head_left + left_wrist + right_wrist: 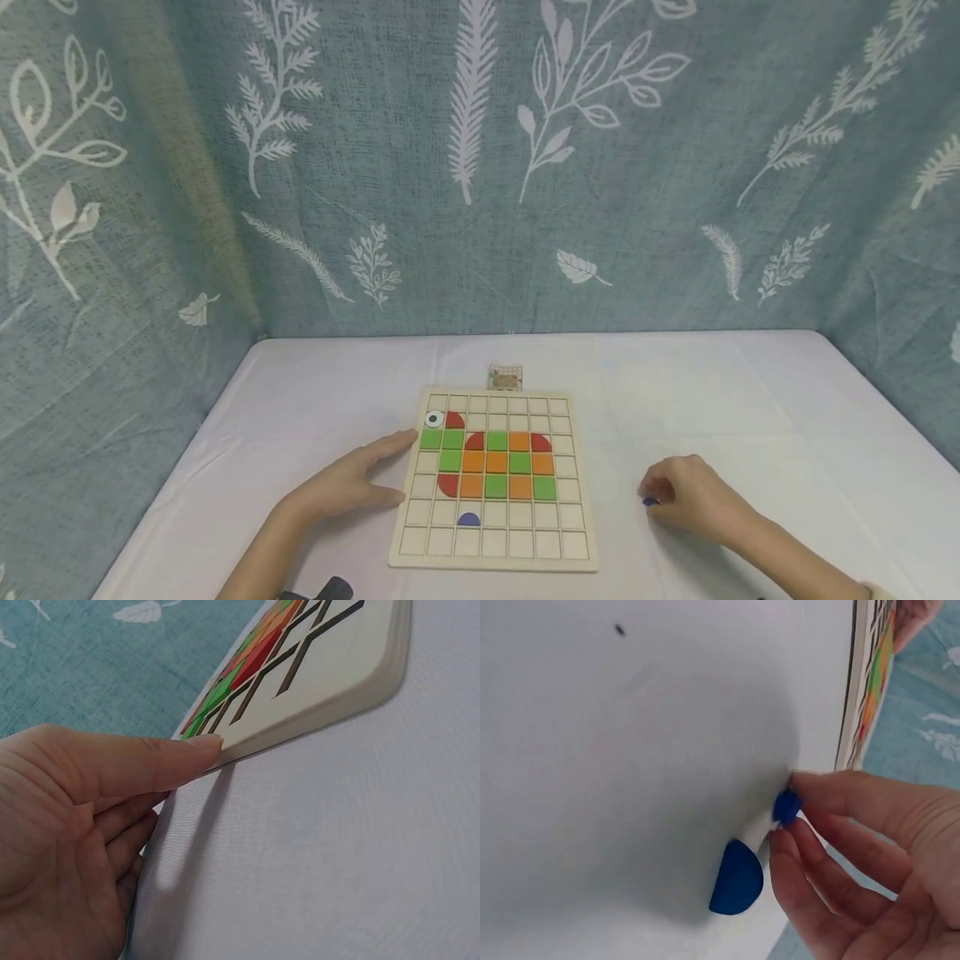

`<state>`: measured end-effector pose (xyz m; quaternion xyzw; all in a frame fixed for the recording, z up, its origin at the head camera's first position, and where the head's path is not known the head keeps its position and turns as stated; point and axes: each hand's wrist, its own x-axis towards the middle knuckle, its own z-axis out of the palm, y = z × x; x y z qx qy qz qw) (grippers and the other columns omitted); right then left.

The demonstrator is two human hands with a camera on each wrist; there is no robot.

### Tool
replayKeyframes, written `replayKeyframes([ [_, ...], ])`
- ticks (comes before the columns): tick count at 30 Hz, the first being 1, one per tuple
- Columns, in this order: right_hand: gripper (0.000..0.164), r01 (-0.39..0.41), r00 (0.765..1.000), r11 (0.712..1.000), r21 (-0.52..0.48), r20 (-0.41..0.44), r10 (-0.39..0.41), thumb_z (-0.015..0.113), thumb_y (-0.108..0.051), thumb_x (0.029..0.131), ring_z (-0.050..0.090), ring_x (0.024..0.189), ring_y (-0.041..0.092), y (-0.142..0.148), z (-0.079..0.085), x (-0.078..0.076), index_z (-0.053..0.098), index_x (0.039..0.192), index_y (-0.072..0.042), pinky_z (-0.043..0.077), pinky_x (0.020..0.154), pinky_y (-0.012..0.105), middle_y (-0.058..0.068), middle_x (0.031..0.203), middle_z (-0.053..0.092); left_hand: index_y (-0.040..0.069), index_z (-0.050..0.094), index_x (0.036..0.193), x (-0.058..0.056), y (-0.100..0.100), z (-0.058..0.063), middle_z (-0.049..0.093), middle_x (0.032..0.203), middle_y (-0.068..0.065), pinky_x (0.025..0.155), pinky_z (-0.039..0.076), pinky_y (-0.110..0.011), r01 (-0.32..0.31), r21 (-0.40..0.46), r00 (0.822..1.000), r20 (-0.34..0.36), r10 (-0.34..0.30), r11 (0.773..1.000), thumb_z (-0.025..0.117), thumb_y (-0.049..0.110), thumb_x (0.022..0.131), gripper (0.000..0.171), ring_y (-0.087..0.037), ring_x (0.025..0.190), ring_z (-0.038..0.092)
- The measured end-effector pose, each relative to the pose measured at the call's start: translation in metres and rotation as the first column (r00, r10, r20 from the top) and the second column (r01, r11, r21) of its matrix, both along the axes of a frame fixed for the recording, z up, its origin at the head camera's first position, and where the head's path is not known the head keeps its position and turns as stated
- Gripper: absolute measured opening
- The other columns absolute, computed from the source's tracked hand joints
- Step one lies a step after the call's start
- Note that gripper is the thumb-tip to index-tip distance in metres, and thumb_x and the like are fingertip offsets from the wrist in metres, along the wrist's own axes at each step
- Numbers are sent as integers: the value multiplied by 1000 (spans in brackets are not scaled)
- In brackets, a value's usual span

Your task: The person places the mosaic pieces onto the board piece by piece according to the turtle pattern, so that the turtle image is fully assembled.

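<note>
A wooden grid board (pixel 491 562) lies on the table, bearing green, orange and red tiles, an eye tile (pixel 433 419) and a blue half-circle tile (pixel 468 520). My left hand (pixel 341 485) is at the board's left edge, thumb and fingers spread. In the left wrist view, its straight thumb (pixel 161 763) touches the board's rim. Right of the board, my right hand (pixel 693 498) pinches a small blue tile (pixel 787 806) between thumb and fingertips; its full shape is hidden. Another blue half-circle tile (pixel 736 879) lies beside those fingertips.
A small patterned card (pixel 506 377) lies at the board's far edge. The table has a white cloth (pixel 675 375), with a leaf-print curtain (pixel 420 167) behind it. A dark object (pixel 334 589) shows at the bottom edge, near the left forearm.
</note>
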<state>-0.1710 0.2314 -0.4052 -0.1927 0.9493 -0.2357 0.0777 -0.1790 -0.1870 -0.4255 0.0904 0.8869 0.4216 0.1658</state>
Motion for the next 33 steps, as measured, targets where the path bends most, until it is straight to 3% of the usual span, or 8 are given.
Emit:
replayKeyframes([
  [5,14,-39,999,999,-8,34,40,73,1,69,53,62,4,4,8,-7,69,79,-7,48,55,17,-5,72,64,10,40,140,0,-1,0,30,148,-15,110,17,-58,1,4,1000,3,-1,1000,76,17,69,80,-38,138,19],
  [14,14,-29,999,999,-41,39,30,72,1,71,57,66,8,2,22,-21,69,81,-7,49,55,19,-3,75,66,11,39,140,-1,-3,-2,30,148,-15,110,17,-58,9,7,1000,-5,-8,1000,75,20,70,80,-38,138,19],
  [22,12,-87,996,993,-76,-37,85,71,1,72,51,61,3,-21,16,-32,69,77,-9,48,54,17,-8,69,63,14,40,140,-2,0,0,31,148,-12,110,17,-58,-14,-12,1000,7,14,1000,76,20,69,80,-36,138,20],
  [33,9,-184,981,977,-109,-87,175,74,-3,73,50,63,2,-66,5,-42,72,82,-5,47,56,15,-1,79,68,14,41,140,-3,0,-2,31,148,-11,110,18,-58,-29,-20,999,11,30,999,77,20,67,81,-36,138,20],
])
